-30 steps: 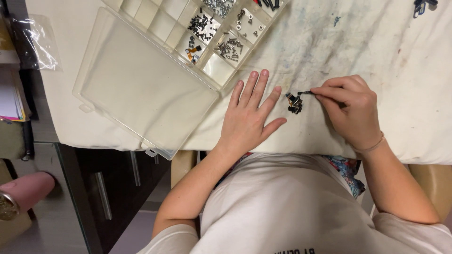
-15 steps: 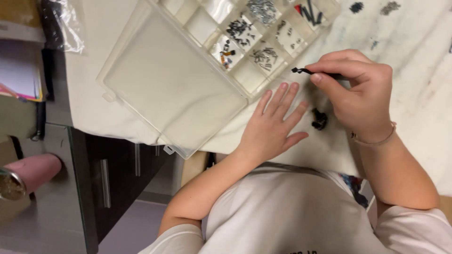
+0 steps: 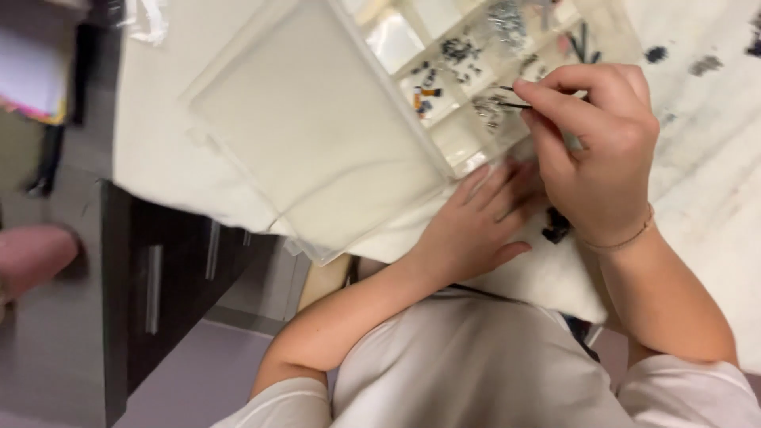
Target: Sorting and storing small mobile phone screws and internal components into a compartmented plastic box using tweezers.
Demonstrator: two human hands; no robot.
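Note:
My right hand (image 3: 594, 147) pinches thin black tweezers (image 3: 514, 103), their tip over a compartment of a clear plastic organizer box (image 3: 468, 154) that holds several small dark parts. My left hand (image 3: 476, 226) lies flat and open on the white cloth (image 3: 158, 150), fingers spread, just below the box and partly under my right hand. A small pile of dark parts (image 3: 556, 228) sits on the cloth between both hands. The box's clear lid (image 3: 309, 135) lies open to the left.
Dark smudges and tiny parts (image 3: 682, 63) dot the cloth at upper right. A dark cabinet with metal handles (image 3: 154, 285) stands under the table's left edge. A pink object (image 3: 32, 254) is at far left, and a clear plastic bag (image 3: 147, 20) at the top.
My right hand has carried the tweezers from the dark pile on the cloth up and left, over the box's compartments. My left hand has stayed flat on the cloth.

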